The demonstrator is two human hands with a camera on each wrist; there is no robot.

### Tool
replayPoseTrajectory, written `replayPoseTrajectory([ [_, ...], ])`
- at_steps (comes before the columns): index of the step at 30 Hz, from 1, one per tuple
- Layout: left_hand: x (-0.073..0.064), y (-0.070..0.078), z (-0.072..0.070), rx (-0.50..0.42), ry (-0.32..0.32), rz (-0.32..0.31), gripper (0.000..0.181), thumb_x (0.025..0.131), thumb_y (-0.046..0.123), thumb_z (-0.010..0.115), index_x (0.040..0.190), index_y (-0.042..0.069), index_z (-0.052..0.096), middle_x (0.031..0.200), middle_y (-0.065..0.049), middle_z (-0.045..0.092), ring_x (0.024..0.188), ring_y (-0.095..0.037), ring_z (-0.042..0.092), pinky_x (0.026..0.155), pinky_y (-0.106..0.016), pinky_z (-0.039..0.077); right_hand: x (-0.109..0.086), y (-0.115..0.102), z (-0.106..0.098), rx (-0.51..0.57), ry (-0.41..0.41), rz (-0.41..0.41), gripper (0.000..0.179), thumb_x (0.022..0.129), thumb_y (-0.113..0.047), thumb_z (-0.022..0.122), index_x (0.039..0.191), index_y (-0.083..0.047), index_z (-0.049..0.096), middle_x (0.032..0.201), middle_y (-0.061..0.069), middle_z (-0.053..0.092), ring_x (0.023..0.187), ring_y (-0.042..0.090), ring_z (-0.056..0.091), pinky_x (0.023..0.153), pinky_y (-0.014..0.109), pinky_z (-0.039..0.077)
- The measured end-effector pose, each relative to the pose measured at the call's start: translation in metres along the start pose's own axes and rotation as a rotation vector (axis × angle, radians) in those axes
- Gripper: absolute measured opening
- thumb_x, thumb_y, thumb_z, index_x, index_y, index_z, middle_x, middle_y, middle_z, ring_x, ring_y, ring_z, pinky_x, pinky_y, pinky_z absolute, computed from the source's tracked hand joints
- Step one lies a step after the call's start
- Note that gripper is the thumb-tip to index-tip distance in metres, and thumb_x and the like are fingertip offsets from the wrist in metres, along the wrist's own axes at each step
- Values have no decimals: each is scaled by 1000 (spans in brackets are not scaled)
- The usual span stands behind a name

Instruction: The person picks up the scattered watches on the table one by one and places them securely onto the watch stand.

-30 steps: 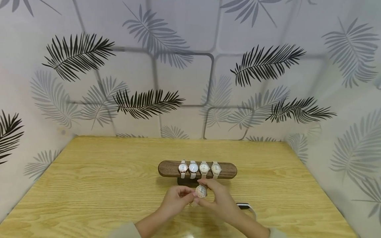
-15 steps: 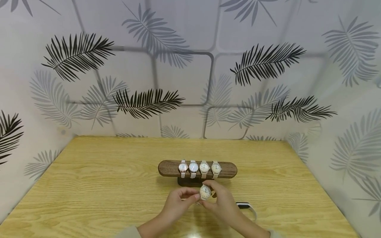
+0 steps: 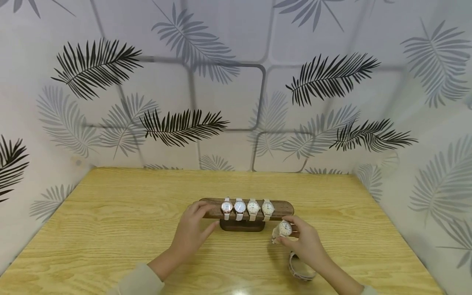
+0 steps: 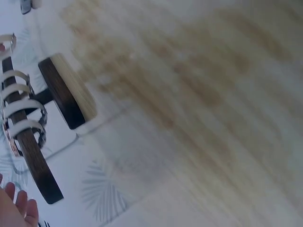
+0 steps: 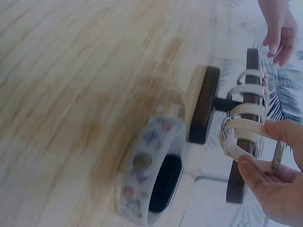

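Note:
My right hand (image 3: 309,241) pinches a round-faced wristwatch (image 3: 285,228) just in front of the right end of a dark wooden watch stand (image 3: 284,209). Its cream strap (image 5: 246,125) is buckled into a loop, as the right wrist view shows. Several watches (image 3: 239,207) with pale straps sit side by side around the stand's bar. At the bar's left end is my left hand (image 3: 186,231), fingers loosely extended and thumb apart. In the left wrist view these fingers (image 4: 21,203) are beside the bar end; whether they touch it, I cannot tell.
A smart band (image 3: 295,272) with a patterned pale strap (image 5: 142,175) and black screen lies looped on the wooden table (image 3: 129,233), beneath my right forearm. Behind the table rises a leaf-patterned wall (image 3: 236,102).
My left hand has let go of the watch and moved left to the stand's end. The right hand has carried the watch rightward, and more of the smart band shows.

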State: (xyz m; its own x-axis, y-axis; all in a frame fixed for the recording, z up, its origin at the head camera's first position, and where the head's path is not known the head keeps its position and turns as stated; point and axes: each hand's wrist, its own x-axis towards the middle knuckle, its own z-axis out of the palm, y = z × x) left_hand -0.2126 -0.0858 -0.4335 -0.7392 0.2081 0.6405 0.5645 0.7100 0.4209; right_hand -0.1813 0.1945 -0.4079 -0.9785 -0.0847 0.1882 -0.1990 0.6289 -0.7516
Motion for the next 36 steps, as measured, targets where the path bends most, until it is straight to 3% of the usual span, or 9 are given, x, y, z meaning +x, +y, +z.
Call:
replayPoseTrajectory([
  [5, 7, -12, -2, 59, -39, -19, 55, 70, 22, 81, 116, 0, 61, 114, -15, 57, 106, -32, 55, 89, -46, 48, 5, 14, -13, -30, -20, 50, 51, 74, -6, 76, 119, 6, 55, 106, 20, 63, 95, 31, 65, 76, 29, 56],
  [11, 14, -20, -4, 113, -111, -64, 61, 72, 28, 79, 123, 1, 57, 121, -19, 53, 113, -37, 50, 91, -53, 43, 12, 27, -24, -83, 10, -1, 50, 76, -6, 74, 119, 10, 53, 108, 24, 61, 97, 36, 63, 77, 31, 56],
  [19, 23, -25, -7, 268, -178, -2, 67, 75, 36, 76, 129, 5, 52, 129, -20, 48, 118, -40, 46, 91, -56, 42, 28, 37, -34, -87, 23, -124, 49, 78, -6, 72, 120, 11, 53, 114, 29, 56, 100, 43, 61, 81, 39, 55],
  [28, 28, -19, -6, 360, -352, 56, 66, 77, 43, 70, 130, 9, 51, 128, -16, 50, 118, -37, 47, 93, -54, 41, 47, 47, -36, -92, -43, -232, 49, 76, -8, 73, 119, 8, 57, 113, 25, 57, 103, 41, 59, 84, 40, 53],
  [36, 27, -21, -3, 435, -356, 84, 55, 81, 40, 67, 127, 13, 55, 122, -11, 54, 113, -31, 51, 91, -50, 43, 54, 54, -32, -84, -97, -235, 53, 75, -10, 74, 122, 7, 55, 116, 26, 56, 104, 41, 59, 86, 42, 52],
])
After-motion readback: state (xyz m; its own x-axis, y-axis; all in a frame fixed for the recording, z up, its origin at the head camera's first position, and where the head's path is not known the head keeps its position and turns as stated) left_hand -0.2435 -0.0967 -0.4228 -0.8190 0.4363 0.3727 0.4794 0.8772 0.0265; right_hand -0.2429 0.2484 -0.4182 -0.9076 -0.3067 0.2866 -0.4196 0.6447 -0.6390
